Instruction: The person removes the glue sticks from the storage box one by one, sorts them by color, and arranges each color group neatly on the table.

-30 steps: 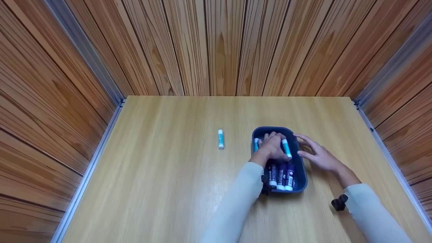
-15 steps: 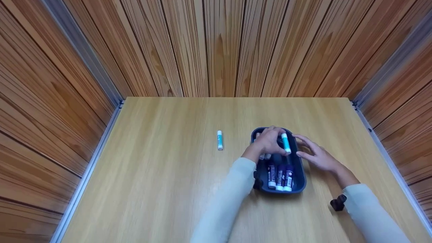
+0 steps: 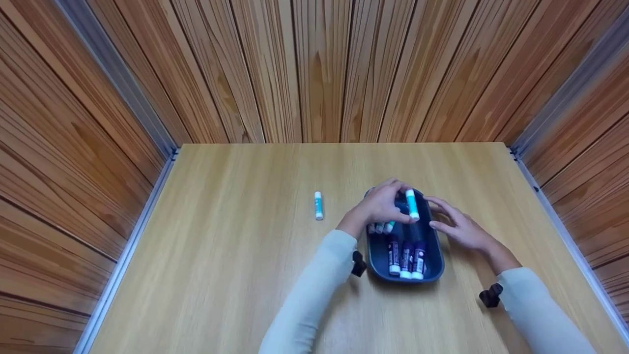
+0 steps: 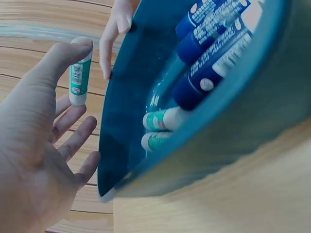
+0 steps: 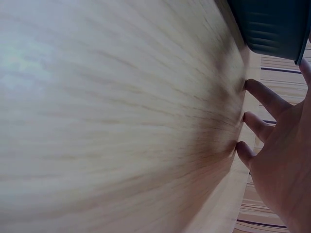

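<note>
Between the thumb and fingertips of my left hand [image 3: 383, 202] is a small white-and-green glue stick [image 3: 412, 204], raised over the far end of a dark blue bin [image 3: 435, 260]. The left wrist view shows this glue stick [image 4: 80, 77] upright, its white cap under the thumb. My right hand [image 3: 464, 226] rests at the bin's right side with fingers spread, index finger and thumb at the rim. In the right wrist view its other fingertips [image 5: 247, 85] rest on the table. Inside the bin lie dark blue glue sticks [image 3: 406, 260] and small green ones [image 3: 380, 228], partly hidden by my left hand.
Left of the bin, another small green-and-white glue stick [image 3: 318, 205] lies on the wooden table [image 3: 221, 255]. Wood-panelled walls [image 3: 324, 73] enclose the back and both sides, with metal rails [image 3: 132, 223] along the table's side edges.
My left hand has risen out of the bin and shifted left with the small glue stick, uncovering more green glue sticks. The right hand stays by the rim.
</note>
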Motion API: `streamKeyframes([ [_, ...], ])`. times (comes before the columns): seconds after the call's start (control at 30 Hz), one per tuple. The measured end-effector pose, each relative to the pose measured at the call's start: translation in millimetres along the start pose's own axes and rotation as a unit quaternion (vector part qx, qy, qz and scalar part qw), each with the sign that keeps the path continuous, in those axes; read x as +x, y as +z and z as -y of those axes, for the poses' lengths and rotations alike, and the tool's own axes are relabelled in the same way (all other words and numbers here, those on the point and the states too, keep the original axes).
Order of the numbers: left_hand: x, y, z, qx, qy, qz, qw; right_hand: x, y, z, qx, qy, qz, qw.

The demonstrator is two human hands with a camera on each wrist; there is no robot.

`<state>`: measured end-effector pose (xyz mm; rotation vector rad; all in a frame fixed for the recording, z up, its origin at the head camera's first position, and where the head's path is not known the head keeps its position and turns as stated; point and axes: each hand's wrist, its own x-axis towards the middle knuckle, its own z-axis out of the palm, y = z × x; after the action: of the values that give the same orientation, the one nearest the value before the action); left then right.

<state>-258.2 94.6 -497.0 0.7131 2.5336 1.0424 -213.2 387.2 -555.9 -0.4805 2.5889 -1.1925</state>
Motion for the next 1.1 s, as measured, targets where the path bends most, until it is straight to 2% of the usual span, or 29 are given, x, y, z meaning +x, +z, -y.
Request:
streamKeyframes([
  [0.23,-8.0,-13.3,9.1,-0.009,-0.009,0.001,0.9999,0.5,1.4,-0.7,-0.006,-0.007,-0.006,0.9999],
  [0.47,-18.7,-26.7,20.8,-0.002,0.010,-0.014,0.9998,0.3,1.9,-1.7,0.000,-0.008,-0.007,0.9999],
  [0.67,-27.3,-38.1,31.9,-0.012,-0.001,-0.037,0.9992,-0.5,2.9,-3.6,0.000,-0.012,-0.011,0.9999],
  [0.9,-37.3,-51.4,42.2,-0.008,-0.014,-0.044,0.9989,-2.5,3.0,-2.8,-0.004,-0.009,-0.012,0.9999],
  [1.1,-47.0,-65.9,56.4,-0.024,-0.020,-0.063,0.9975,-1.5,2.7,0.5,-0.007,-0.003,-0.012,0.9999],
])
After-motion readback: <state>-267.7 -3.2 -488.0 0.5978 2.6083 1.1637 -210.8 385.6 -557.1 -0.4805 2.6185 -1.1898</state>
